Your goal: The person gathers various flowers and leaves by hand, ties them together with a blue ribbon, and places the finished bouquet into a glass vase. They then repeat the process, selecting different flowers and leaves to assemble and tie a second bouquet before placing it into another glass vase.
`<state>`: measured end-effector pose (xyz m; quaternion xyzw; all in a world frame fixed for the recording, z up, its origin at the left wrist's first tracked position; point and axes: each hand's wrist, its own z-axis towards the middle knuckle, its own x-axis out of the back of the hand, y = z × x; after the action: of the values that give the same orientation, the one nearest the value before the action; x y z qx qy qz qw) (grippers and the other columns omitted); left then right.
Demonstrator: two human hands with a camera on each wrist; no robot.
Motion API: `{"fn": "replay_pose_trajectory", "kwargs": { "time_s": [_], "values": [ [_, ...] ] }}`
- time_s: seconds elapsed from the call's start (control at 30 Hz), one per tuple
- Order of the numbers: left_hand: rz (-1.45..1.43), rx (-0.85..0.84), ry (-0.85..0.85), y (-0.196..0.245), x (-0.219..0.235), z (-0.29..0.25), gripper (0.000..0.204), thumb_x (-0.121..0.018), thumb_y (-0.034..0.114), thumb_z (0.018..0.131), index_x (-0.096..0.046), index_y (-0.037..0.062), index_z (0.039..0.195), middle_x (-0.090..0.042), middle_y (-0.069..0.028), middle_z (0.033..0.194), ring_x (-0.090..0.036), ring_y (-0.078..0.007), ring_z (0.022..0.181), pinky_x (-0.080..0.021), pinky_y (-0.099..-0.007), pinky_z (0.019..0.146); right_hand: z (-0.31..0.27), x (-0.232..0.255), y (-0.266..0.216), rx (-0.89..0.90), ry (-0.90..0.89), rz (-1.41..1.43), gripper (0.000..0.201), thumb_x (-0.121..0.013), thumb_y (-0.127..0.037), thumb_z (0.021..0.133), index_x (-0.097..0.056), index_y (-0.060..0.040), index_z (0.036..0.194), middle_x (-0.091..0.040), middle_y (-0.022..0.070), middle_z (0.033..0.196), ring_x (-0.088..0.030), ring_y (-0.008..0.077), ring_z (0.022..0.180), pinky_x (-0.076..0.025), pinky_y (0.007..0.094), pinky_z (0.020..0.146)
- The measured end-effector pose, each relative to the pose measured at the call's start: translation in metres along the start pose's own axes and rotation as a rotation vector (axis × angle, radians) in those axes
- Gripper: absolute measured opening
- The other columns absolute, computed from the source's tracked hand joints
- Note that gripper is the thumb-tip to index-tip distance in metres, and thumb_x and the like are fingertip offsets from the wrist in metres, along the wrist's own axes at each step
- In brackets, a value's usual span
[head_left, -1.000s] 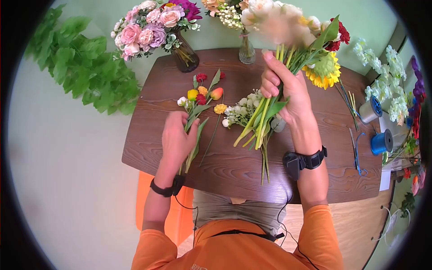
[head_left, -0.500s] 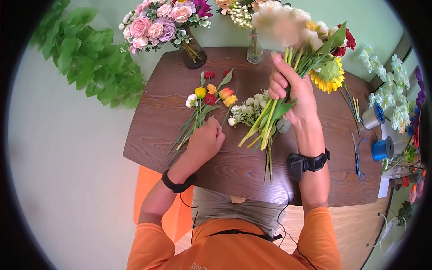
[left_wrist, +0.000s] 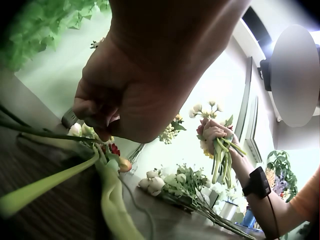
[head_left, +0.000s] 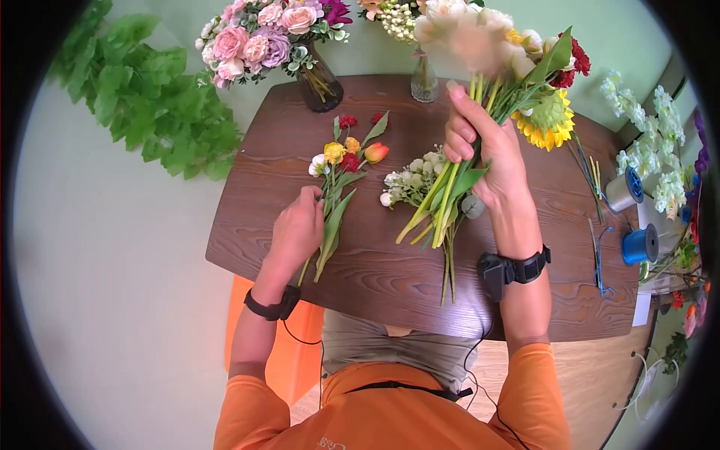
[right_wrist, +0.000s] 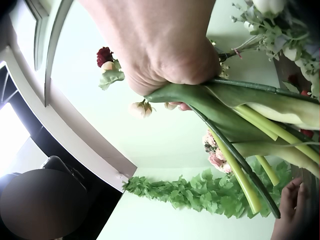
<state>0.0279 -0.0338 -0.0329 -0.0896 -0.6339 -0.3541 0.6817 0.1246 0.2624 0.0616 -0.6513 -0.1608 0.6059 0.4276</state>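
In the head view my right hand (head_left: 484,154) grips a raised bouquet by its green stems (head_left: 442,199), with its thumb up. This bouquet has large cream flowers (head_left: 517,56), a drooping sunflower (head_left: 547,124) and dark red blooms (head_left: 577,60). My left hand (head_left: 296,225) is low on the table's left side, fingers curled at the stems of a ruffled yellow carnation (head_left: 334,153). The carnation overlaps a small group with a white flower (head_left: 318,165), red carnations (head_left: 349,162) and an orange tulip (head_left: 376,152). In the left wrist view a dark green stem (left_wrist: 50,133) runs to the left fingertips.
White flowers with grey-green leaves (head_left: 412,182) lie on the wooden table (head_left: 360,281) under the bouquet. Two ribbon spools (head_left: 639,246) and cut stems lie at the right. Glass vases (head_left: 321,82) of flowers stand at the back. A leafy garland (head_left: 150,105) hangs left.
My left hand first reached right to the loose yellow carnation, then carried it left onto the flower group, over the yellow tulip. My right hand keeps holding the bouquet in nearly the same place.
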Motion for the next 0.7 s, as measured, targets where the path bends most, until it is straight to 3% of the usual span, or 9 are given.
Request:
{"fn": "replay_pose_trajectory", "kwargs": {
  "time_s": [0.07,0.13,0.3,0.43,0.5,0.53,0.6,0.63,0.7],
  "values": [
    [-0.003,-0.019,0.031,-0.001,0.0,0.0,0.018,-0.06,0.014,0.098,-0.053,0.0039,0.111,-0.067,-0.02,0.092,-0.066,-0.0438,0.081,-0.052,-0.0529,0.068,0.0,-0.002,0.001,-0.009,0.0,-0.007,0.018,-0.07,-0.02,0.098,-0.06,-0.0067,0.106,-0.044,-0.0047,0.063,-0.042,0.0066,0.048,-0.036,0.0246,0.048],
    [-0.009,-0.044,0.061,0.0,-0.001,0.001,0.02,-0.064,0.014,0.096,-0.055,0.0042,0.11,-0.065,-0.0183,0.089,-0.065,-0.0425,0.078,-0.051,-0.0513,0.067,-0.002,-0.007,-0.001,-0.009,0.029,-0.027,0.016,-0.069,-0.021,0.1,-0.058,-0.0126,0.092,-0.04,-0.0071,0.061,-0.04,0.005,0.046,-0.033,0.0231,0.046],
    [0.019,-0.032,0.039,-0.007,-0.001,0.004,0.014,-0.068,0.016,0.093,-0.06,0.0045,0.096,-0.063,-0.0153,0.091,-0.064,-0.0398,0.076,-0.05,-0.0495,0.065,-0.001,-0.006,0.001,-0.013,0.025,-0.021,0.017,-0.068,-0.022,0.1,-0.057,-0.013,0.091,-0.04,-0.0071,0.061,-0.04,0.005,0.046,-0.033,0.0229,0.046],
    [0.037,-0.073,0.08,-0.015,-0.005,0.007,0.013,-0.067,0.015,0.094,-0.061,0.0038,0.093,-0.063,-0.0169,0.087,-0.061,-0.0409,0.071,-0.05,-0.0469,0.063,0.0,-0.007,0.001,-0.012,0.032,-0.017,0.018,-0.068,-0.023,0.101,-0.056,-0.013,0.09,-0.041,-0.0069,0.06,-0.04,0.0051,0.045,-0.033,0.023,0.045],
    [-0.111,-0.021,0.157,-0.017,-0.006,0.008,0.012,-0.067,0.013,0.097,-0.061,0.003,0.094,-0.062,-0.011,0.076,-0.059,-0.0278,0.06,-0.048,-0.0385,0.058,-0.002,-0.01,0.002,-0.01,0.038,-0.011,0.018,-0.067,-0.023,0.101,-0.056,-0.013,0.091,-0.041,-0.0068,0.06,-0.04,0.0052,0.045,-0.033,0.0231,0.045],
    [-0.113,-0.029,0.162,-0.015,-0.003,0.009,0.012,-0.067,0.013,0.097,-0.061,0.003,0.094,-0.062,-0.011,0.076,-0.059,-0.0278,0.06,-0.048,-0.0385,0.058,-0.002,-0.01,0.0,-0.008,0.043,-0.004,0.017,-0.066,-0.023,0.101,-0.056,-0.013,0.091,-0.041,-0.0067,0.06,-0.041,0.0053,0.045,-0.034,0.0231,0.045],
    [-0.413,-0.014,0.216,-0.006,0.009,0.01,0.011,-0.065,0.01,0.1,-0.061,0.0017,0.093,-0.058,-0.0048,0.069,-0.06,-0.0134,0.059,-0.048,-0.0309,0.055,0.001,-0.004,0.005,0.001,0.013,0.013,0.023,-0.07,-0.026,0.099,-0.056,-0.0072,0.1,-0.042,-0.0043,0.062,-0.042,0.0078,0.049,-0.036,0.0259,0.049],
    [-0.416,-0.03,0.229,0.002,0.015,0.011,0.011,-0.065,0.01,0.1,-0.061,0.0017,0.093,-0.058,-0.0048,0.069,-0.06,-0.0134,0.059,-0.048,-0.0309,0.055,0.001,-0.005,0.006,-0.002,0.017,0.025,0.024,-0.069,-0.027,0.099,-0.056,-0.007,0.1,-0.042,-0.0042,0.062,-0.042,0.008,0.049,-0.036,0.0262,0.049],
    [-0.92,0.062,0.275,0.03,0.028,0.014,0.014,-0.062,0.006,0.102,-0.062,0.0006,0.09,-0.056,0.0043,0.076,-0.052,-0.0008,0.066,-0.042,-0.0199,0.056,0.0,-0.01,0.01,-0.004,0.015,0.034,0.026,-0.068,-0.029,0.1,-0.055,-0.007,0.099,-0.042,-0.0038,0.062,-0.043,0.0085,0.05,-0.038,0.027,0.05]
  ]
}}
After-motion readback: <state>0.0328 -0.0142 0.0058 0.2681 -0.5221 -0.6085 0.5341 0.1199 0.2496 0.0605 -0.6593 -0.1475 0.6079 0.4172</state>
